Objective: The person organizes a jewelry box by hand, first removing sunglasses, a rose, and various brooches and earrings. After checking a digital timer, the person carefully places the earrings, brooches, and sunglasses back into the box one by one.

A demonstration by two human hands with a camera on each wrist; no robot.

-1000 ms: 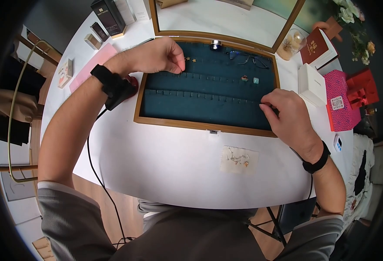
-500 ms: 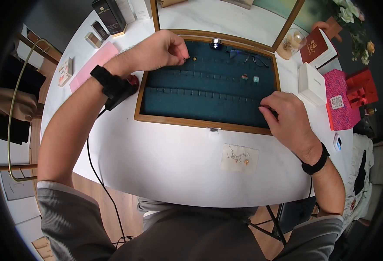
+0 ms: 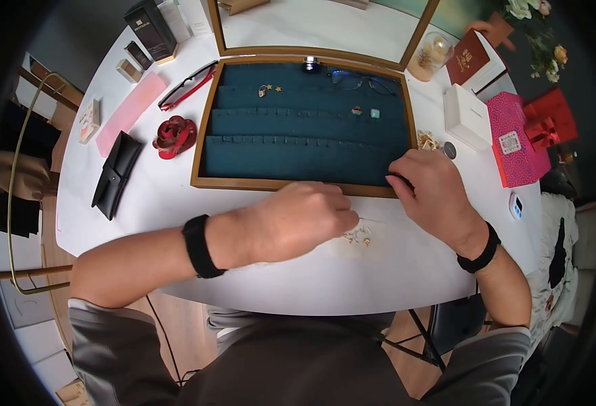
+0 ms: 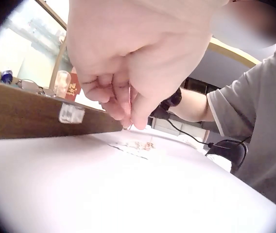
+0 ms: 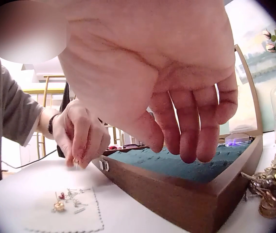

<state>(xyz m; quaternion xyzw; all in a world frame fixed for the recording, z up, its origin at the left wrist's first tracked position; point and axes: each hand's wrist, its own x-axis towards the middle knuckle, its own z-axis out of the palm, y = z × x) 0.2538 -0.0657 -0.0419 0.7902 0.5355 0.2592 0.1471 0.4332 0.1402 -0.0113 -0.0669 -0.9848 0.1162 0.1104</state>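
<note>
My left hand point(image 3: 294, 220) is bent over the left part of a pale cloth card point(image 3: 372, 247) in front of the jewelry case. Its thumb and fingertips point(image 5: 77, 158) come together just above small earrings point(image 5: 70, 196); whether they pinch one I cannot tell. My right hand point(image 3: 436, 196) rests at the front right corner of the wood-framed case point(image 3: 264, 184), its fingers loosely bent over the rim. On the case's teal lining hang a gold hoop-like earring point(image 3: 262, 93) and star earrings point(image 3: 278, 88), with two small pieces point(image 3: 375, 114) further right.
Inside the case's back are glasses point(image 3: 359, 81) and a dark-blue lidded jar point(image 3: 311, 64). Left of it lie a red flower clip point(image 3: 174, 137), sunglasses point(image 3: 188, 86) and a black pouch point(image 3: 116, 174). A white box point(image 3: 467, 116) and pink bag point(image 3: 514, 142) stand right.
My left hand has left the case's upper left and come down to the card in front. A gold earring now shows beside the stars. My right hand stays at the corner; the view has shifted.
</note>
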